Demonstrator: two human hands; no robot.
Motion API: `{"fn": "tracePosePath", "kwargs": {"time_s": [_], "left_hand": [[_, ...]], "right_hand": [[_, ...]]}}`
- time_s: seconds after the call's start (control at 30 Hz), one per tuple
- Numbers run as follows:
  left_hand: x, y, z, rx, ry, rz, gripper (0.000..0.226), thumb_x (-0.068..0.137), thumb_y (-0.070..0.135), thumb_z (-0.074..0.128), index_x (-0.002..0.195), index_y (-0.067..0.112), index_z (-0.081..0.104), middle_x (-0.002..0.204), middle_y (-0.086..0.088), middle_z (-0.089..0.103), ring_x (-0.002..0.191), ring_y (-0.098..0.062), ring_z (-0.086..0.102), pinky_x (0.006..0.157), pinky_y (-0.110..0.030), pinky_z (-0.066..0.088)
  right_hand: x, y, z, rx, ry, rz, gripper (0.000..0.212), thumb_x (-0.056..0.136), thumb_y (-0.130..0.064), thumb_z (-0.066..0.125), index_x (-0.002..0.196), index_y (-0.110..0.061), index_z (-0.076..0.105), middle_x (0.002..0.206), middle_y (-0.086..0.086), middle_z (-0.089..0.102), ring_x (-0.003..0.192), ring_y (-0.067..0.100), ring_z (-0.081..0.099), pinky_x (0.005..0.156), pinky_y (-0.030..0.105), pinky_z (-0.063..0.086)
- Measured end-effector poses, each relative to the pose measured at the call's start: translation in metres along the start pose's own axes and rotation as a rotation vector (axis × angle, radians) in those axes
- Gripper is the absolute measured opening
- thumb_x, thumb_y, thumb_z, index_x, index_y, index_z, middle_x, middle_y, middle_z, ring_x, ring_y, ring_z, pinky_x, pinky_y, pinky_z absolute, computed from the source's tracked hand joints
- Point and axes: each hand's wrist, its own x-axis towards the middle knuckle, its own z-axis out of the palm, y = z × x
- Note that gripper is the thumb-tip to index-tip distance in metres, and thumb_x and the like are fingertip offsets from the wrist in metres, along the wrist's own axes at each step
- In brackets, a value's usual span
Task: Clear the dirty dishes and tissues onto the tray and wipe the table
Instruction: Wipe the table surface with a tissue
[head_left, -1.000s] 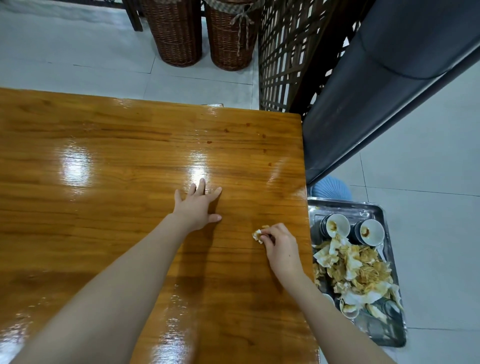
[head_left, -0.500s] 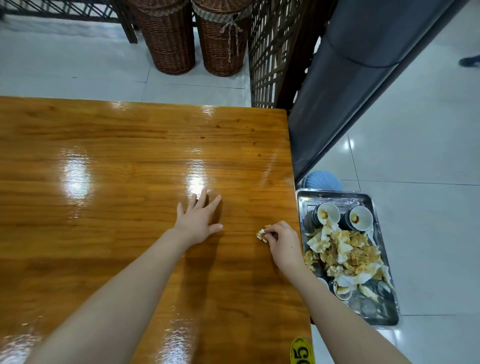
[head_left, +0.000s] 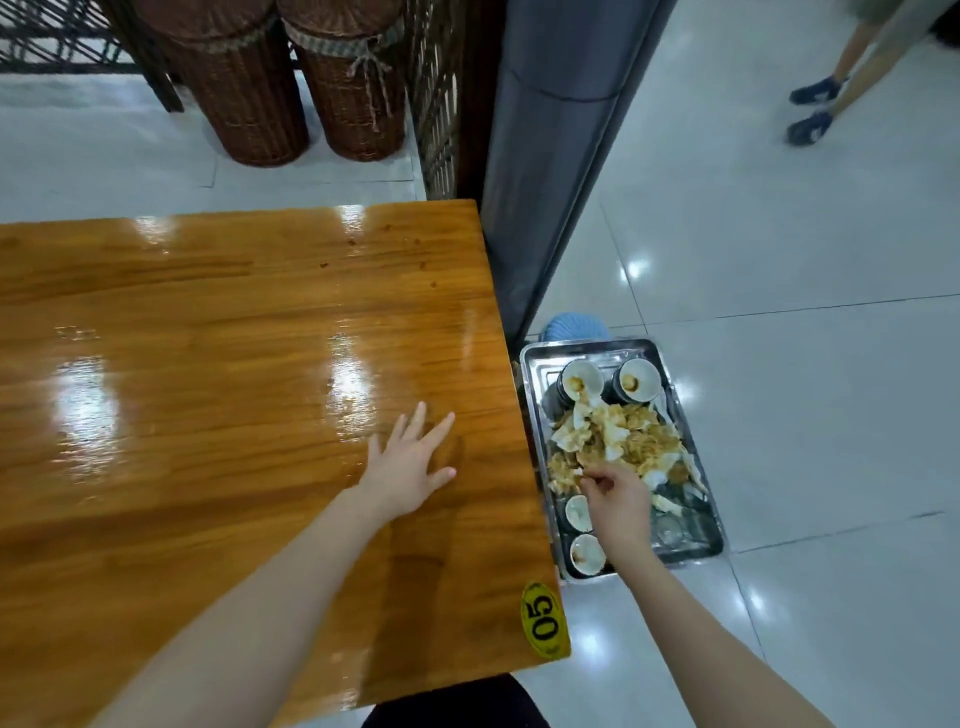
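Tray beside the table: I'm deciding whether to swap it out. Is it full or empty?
Nearly full: tray holds two cups, small bowls and a heap of stained tissues.

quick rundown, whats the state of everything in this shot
table: glossy, small spots near its far right corner
left hand: open, flat on the table
right hand: over the tray, fingers curled at the tissues, grip unclear
tray: beside the table, loaded
tissues: crumpled, stained, piled in the tray
cups: in the tray, stained inside
wicker baskets: upright on the floor

A steel tray (head_left: 592, 351) beside the glossy wooden table (head_left: 208, 364) holds stained tissues (head_left: 613, 436) and dirty cups (head_left: 636, 382).
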Motion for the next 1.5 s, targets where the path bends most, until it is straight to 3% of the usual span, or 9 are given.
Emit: {"fn": "tracePosePath", "kwargs": {"time_s": [0.2,0.63,0.9,1.07,1.2,1.37,1.5], "left_hand": [[-0.003,0.044,0.011,0.024,-0.021,0.054,0.070,0.098,0.043,0.044,0.151,0.039,-0.002,0.160,-0.006,-0.014,0.148,-0.029,-0.006,0.116,-0.057,0.003],[0.011,0.155,0.038,0.092,-0.089,0.229,0.068,0.099,0.040,0.044,0.152,0.039,0.001,0.161,-0.004,-0.011,0.148,-0.029,-0.005,0.115,-0.057,0.001],[0.017,0.176,0.043,0.103,-0.094,0.247,0.067,0.100,0.039,0.044,0.152,0.039,0.002,0.161,-0.003,-0.009,0.148,-0.029,-0.004,0.115,-0.058,0.002],[0.011,0.167,0.035,0.100,-0.072,0.222,0.066,0.100,0.039,0.043,0.151,0.042,0.001,0.161,-0.004,-0.010,0.148,-0.031,-0.002,0.115,-0.058,0.004],[0.004,0.144,0.027,0.061,-0.047,0.168,0.066,0.101,0.033,0.042,0.150,0.042,-0.001,0.161,-0.004,-0.010,0.148,-0.029,-0.003,0.115,-0.056,0.003],[-0.021,0.099,0.013,-0.015,0.011,0.065,0.065,0.101,0.033,0.042,0.152,0.039,0.002,0.161,-0.003,-0.010,0.148,-0.028,-0.004,0.116,-0.054,0.002],[-0.049,0.039,0.005,-0.067,0.086,-0.042,0.063,0.101,0.035,0.042,0.152,0.038,0.006,0.161,-0.003,-0.006,0.148,-0.029,0.006,0.115,-0.054,0.007]], "right_hand": [[-0.006,0.032,-0.038,0.059,0.091,0.090,0.011,0.085,-0.004,0.065,0.094,-0.007,0.069,0.092,0.004,0.061,0.082,0.017,0.057,0.077,0.029,0.046],[-0.002,0.078,-0.079,0.081,0.152,0.160,0.015,0.086,-0.007,0.064,0.099,-0.005,0.070,0.096,0.005,0.065,0.080,0.011,0.055,0.072,0.019,0.038],[0.008,0.084,-0.090,0.118,0.162,0.175,0.016,0.087,-0.010,0.061,0.100,-0.010,0.072,0.097,0.004,0.068,0.091,0.018,0.062,0.080,0.030,0.049],[0.000,0.073,-0.092,0.130,0.141,0.167,0.019,0.088,-0.005,0.058,0.103,-0.008,0.070,0.106,0.007,0.067,0.094,0.019,0.061,0.081,0.026,0.045],[-0.004,0.043,-0.084,0.147,0.137,0.114,0.020,0.090,-0.006,0.056,0.102,-0.013,0.069,0.108,0.003,0.066,0.096,0.018,0.060,0.086,0.034,0.050],[-0.007,-0.012,-0.054,0.153,-0.018,-0.052,0.022,0.091,-0.010,0.055,0.109,-0.015,0.068,0.111,-0.001,0.064,0.104,0.014,0.058,0.095,0.035,0.048],[-0.022,-0.066,-0.027,0.099,-0.078,-0.208,0.022,0.090,-0.010,0.058,0.109,-0.015,0.068,0.111,0.000,0.064,0.105,0.015,0.057,0.093,0.027,0.044]]}}
